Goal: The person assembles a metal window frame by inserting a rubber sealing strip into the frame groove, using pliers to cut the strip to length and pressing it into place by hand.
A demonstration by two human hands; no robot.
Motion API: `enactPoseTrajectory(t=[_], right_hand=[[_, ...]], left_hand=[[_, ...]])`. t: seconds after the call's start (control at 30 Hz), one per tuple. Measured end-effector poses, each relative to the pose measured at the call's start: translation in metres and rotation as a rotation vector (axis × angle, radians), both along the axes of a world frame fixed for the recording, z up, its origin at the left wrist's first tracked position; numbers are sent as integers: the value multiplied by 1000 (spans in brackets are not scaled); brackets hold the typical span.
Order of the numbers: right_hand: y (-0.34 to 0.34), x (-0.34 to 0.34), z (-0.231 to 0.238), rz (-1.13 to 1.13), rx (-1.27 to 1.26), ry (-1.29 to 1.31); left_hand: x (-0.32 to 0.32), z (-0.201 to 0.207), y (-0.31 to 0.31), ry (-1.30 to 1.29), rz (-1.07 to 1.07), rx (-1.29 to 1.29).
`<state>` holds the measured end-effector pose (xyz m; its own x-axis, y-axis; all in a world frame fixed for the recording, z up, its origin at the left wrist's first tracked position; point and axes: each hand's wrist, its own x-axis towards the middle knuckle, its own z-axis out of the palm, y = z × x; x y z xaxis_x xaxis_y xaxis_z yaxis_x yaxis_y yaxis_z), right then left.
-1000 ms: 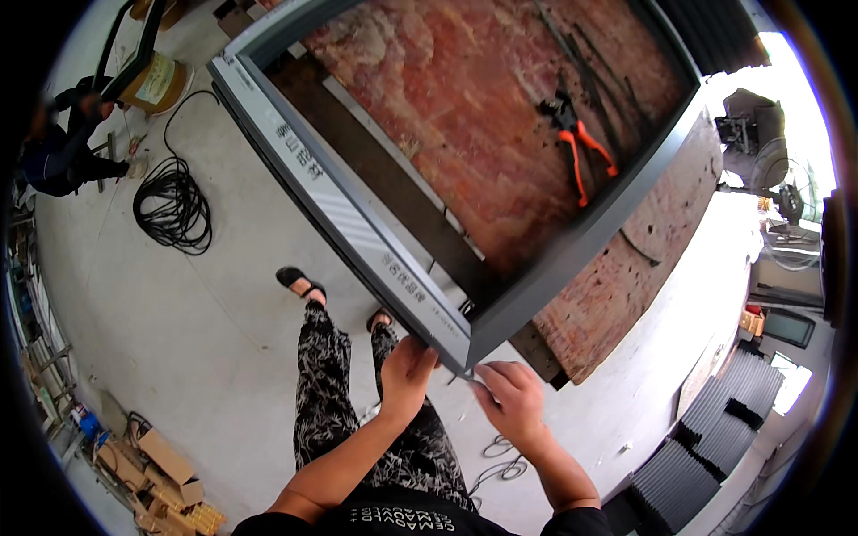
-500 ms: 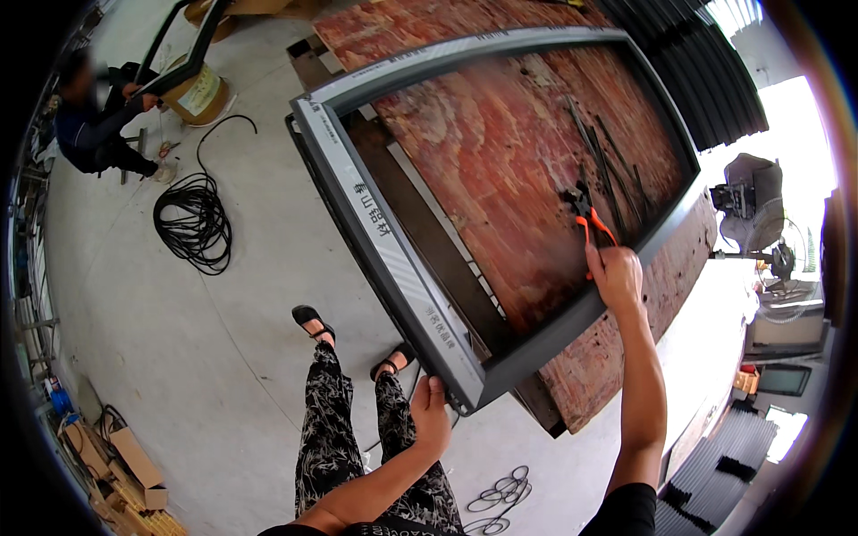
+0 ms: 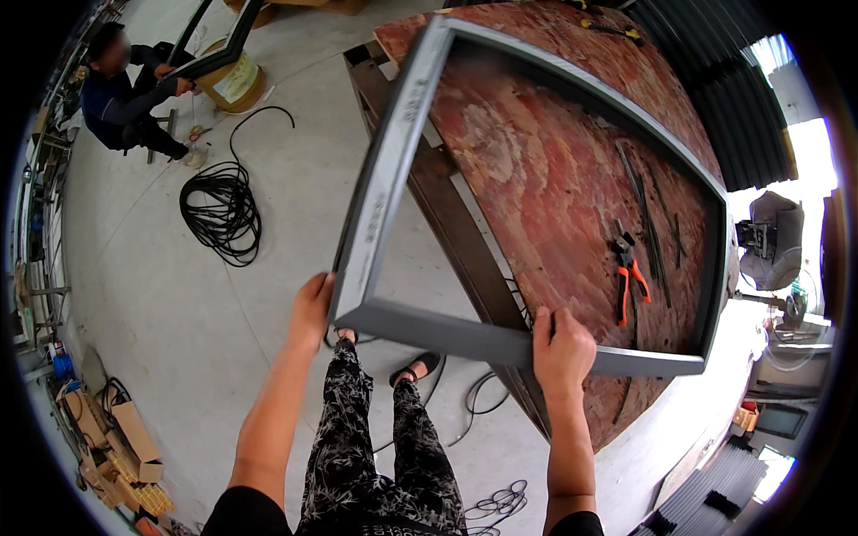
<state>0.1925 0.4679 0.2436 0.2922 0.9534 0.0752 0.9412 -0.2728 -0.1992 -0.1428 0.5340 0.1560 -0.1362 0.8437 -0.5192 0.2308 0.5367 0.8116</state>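
While the left hand (image 3: 311, 308) clasps its near-left corner, fingertips partly hidden, the rectangular frame (image 3: 447, 334) shows a silvery, print-marked left bar (image 3: 389, 170), dark grey near bar (image 3: 487, 342); right hand (image 3: 565, 351) curls closed over the latter; remainder spans the mottled red worktable (image 3: 518, 188).

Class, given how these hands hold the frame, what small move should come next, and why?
Probably ease the grey frame rightward, further over the red table: its near-left corner, at the left hand, juts past the table's edge, and floor shows through the opening. The right hand holds its near bar.
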Motion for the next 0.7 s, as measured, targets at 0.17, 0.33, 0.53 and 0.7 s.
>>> enactPoseTrajectory(t=[0.17,0.33,0.53,0.7], right_hand=[[43,9,-8,-144,15,-48],[57,25,-15,-245,44,-95],[56,28,-12,-284,2,-29],[60,26,-9,-297,-27,14]], left_hand=[[23,-3,96,12,-206,42],[45,5,138,-6,-384,-67],[35,-7,124,-126,-342,-2],[5,-28,64,-384,-200,109]])
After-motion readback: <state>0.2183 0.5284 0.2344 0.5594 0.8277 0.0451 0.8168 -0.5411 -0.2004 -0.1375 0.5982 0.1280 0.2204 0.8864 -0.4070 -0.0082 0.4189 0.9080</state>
